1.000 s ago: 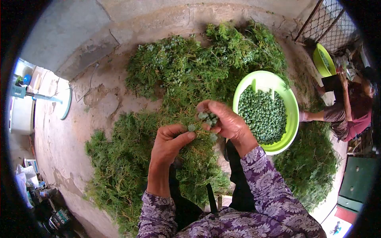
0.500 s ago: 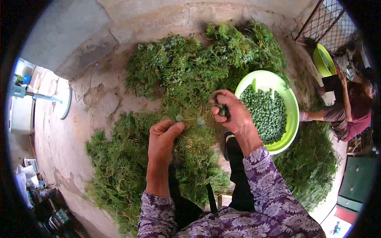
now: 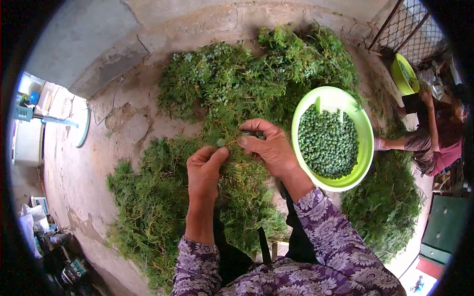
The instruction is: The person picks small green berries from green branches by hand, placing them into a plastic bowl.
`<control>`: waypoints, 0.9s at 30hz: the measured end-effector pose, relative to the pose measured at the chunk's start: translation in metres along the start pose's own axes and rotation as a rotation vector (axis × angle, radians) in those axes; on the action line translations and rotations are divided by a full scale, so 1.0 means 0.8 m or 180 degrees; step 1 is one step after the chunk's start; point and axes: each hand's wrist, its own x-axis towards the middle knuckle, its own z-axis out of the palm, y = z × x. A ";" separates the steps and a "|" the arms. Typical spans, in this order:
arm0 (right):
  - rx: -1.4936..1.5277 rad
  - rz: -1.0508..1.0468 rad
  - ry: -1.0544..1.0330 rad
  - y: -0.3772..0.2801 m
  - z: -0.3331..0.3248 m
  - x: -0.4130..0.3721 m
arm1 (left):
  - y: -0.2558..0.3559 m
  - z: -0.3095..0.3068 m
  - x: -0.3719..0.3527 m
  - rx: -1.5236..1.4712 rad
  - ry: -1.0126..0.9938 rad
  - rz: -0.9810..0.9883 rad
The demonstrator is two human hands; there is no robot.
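L hand (image 3: 205, 170) & R hand (image 3: 270, 149), fingers both clamped on conifer sprig (image 3: 230, 142), bowl (image 3: 295, 116) at 3 o'clock; weak pinch may drop cone (image 3: 220, 142) into greenery pile (image 3: 237, 79).

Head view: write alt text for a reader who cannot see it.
The left hand and right hand pinch a sprig above a heap of cut green branches on a concrete floor. A lime bowl of green berries sits at right.
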 end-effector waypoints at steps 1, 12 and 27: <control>-0.0175 -0.0101 0.0081 -0.001 0.002 0.000 | 0.001 0.000 -0.001 0.0177 0.0024 -0.0055; 0.0387 -0.0261 0.1118 -0.005 -0.044 0.016 | 0.009 0.007 -0.011 0.0354 -0.0011 0.0122; 0.0080 0.0613 -0.0295 0.001 -0.020 0.009 | -0.002 -0.002 -0.001 0.0414 -0.0011 0.0233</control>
